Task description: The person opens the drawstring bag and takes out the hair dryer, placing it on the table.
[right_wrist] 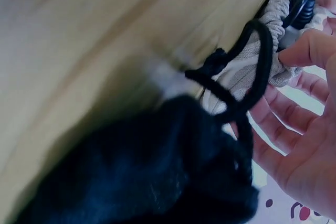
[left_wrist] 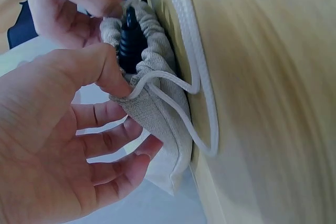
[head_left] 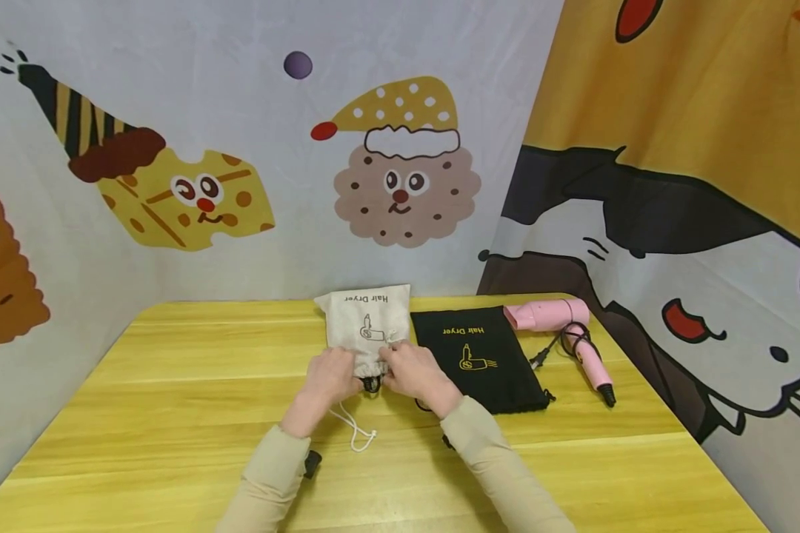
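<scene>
The light bag (head_left: 347, 318) lies on the surface (head_left: 173, 414), its gathered mouth toward the person and its "Hair Dryer" print upside down in the head view. Both hands are at that mouth. The left hand (head_left: 333, 370) has a nearly closed grip, thumb and finger pinching one side of the rim, with the other fingers loosely bent below. The right hand (head_left: 413, 366) pinches the opposite side in the same way. Between them, a black ribbed piece (left_wrist: 131, 48) shows inside the opening. The bag's white drawstring (left_wrist: 197, 35) trails in loops from the mouth onto the surface.

Just beside, on the right, a black bag (head_left: 440, 348) lies flat, partly covered by the right hand and wrist. Its black drawstring (right_wrist: 266, 51) loops up across the right wrist view, hiding part of the light bag. Beyond it lies a pink hair dryer (head_left: 553, 314), a black cord (head_left: 575, 331) around its handle, nozzle touching or overlapping the black bag's corner; which, I cannot tell. A cartoon-printed cloth (head_left: 240, 74) hangs behind.
</scene>
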The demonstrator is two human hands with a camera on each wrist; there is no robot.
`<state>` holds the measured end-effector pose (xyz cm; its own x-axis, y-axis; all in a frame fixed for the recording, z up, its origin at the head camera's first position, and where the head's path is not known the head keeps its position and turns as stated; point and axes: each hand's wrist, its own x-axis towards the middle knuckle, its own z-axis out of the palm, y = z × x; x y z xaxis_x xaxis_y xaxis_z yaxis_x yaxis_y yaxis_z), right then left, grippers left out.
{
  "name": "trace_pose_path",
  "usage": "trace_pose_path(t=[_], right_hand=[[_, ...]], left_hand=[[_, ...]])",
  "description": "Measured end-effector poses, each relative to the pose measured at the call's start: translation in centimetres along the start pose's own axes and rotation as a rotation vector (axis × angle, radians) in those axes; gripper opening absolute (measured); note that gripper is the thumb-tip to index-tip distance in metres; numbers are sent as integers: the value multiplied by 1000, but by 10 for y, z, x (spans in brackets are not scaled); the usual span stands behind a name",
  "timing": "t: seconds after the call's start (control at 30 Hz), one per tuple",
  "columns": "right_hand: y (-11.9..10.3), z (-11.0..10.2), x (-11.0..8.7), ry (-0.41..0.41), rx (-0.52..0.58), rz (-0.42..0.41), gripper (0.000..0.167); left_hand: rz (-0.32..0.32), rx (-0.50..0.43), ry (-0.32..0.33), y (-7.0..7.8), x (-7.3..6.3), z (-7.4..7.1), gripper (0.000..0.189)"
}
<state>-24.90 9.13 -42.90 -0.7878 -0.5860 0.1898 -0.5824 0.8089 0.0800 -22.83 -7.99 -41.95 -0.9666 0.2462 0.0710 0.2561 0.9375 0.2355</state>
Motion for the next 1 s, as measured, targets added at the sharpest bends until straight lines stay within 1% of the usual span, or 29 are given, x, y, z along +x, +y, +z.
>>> trace_pose_path(t=[0.07, 0.13, 0.3, 0.43, 0.57, 0.63, 0.7, 0.8, 0.9, 1.0], right_hand=[[2, 0, -1, 5, 11, 1, 13], [3, -1, -2, 4, 16, 3, 13], [1, -1, -5, -14, 4, -5, 18], [-4, 0, -5, -14, -7, -13, 26], [-8, 1, -5, 12, -37, -20, 26], [-9, 2, -5, 23, -55, -20, 24], [-8, 2, -5, 23, -66, -20, 22], [-8, 2, -6, 30, -63, -21, 20], [-7, 2, -6, 34, -62, -10, 19], [-7, 3, -5, 34, -61, 3, 19]], left_hand=[[-9, -9, -5, -1, 0, -1, 30], [-5, -10, -13, -1, -1, -2, 31], [16, 12, -48, 2, -4, -3, 46], [19, 35, -49, 6, -7, -2, 57], [33, 66, -2, 7, -7, 1, 49], [40, 71, 27, 7, -7, 2, 42], [41, 61, 43, 6, -7, 1, 34], [37, 23, 42, 5, -7, 1, 27], [26, -19, 21, 5, -7, 1, 25], [17, -36, 12, 4, -7, 2, 24]])
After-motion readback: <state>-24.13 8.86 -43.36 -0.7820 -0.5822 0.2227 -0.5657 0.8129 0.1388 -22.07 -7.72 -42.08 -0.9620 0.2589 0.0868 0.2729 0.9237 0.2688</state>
